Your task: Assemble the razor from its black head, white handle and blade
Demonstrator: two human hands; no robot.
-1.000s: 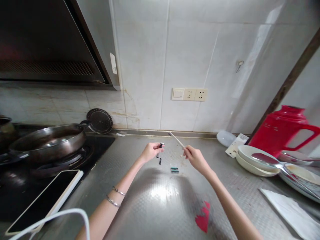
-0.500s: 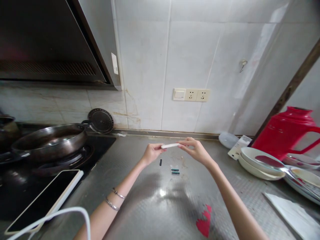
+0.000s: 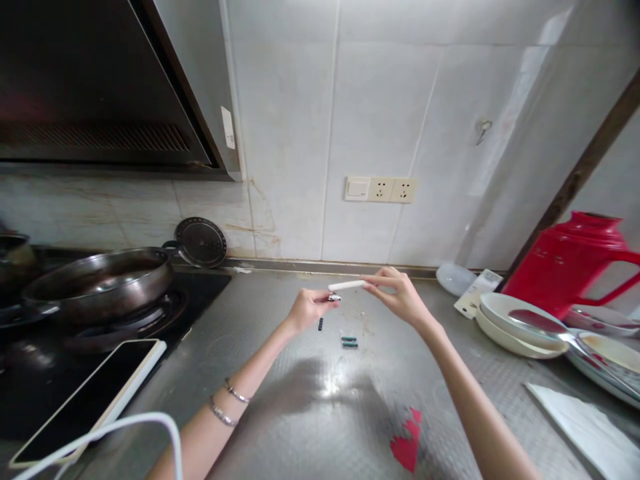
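Above the counter, my right hand [image 3: 397, 293] pinches one end of a slim white bar [image 3: 347, 285]. Its other end reaches toward my left hand [image 3: 309, 310]. Between the fingertips of my left hand is a small silver-and-dark piece [image 3: 335, 297], too small to identify. It sits just under the white bar's left end; whether they touch I cannot tell. Below the hands, two small green-and-dark cylinders [image 3: 349, 342], resembling batteries, lie side by side on the metal counter [image 3: 280, 407]. A short black strip [image 3: 321, 324] lies left of them.
To the left are a stove with a steel pan [image 3: 105, 283], a phone [image 3: 90, 400] and a white cable [image 3: 150, 419]. A torn red scrap [image 3: 407, 443] lies in front. On the right stand bowls [image 3: 520, 327], a red flask [image 3: 565, 267] and a white sheet [image 3: 583, 427].
The white bar's left end has come out of my left fingers, and the bar has moved slightly right and up with my right hand. A silver-and-dark piece now shows in my left fingers.
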